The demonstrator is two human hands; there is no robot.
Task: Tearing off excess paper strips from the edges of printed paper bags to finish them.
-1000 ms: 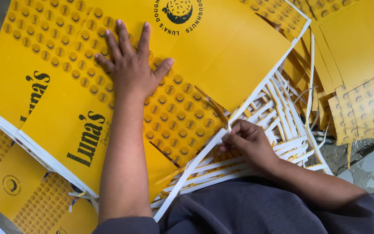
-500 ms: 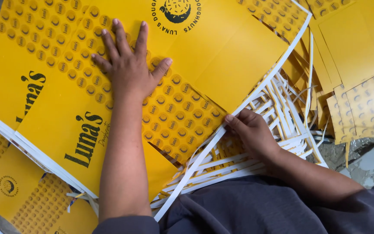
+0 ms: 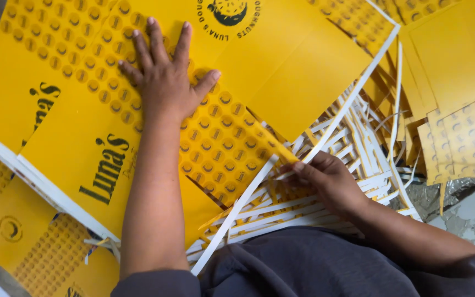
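Nearest, right hand [image 3: 331,179] pinching the edge of a yellow sheet [image 3: 281,71] above a heap of white strips [image 3: 303,212]. Farther out, left hand [image 3: 166,82] open, fingers spread, palm pressed flat on the sheet's dotted part. Sheet on top of a stack [image 3: 12,159] of like sheets, more cut yellow pieces [image 3: 457,137] at far right.

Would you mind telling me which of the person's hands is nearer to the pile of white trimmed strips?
Right. The right hand rests on the pile of white strips, pinching one; the left hand lies flat on the yellow printed sheet, apart from them.
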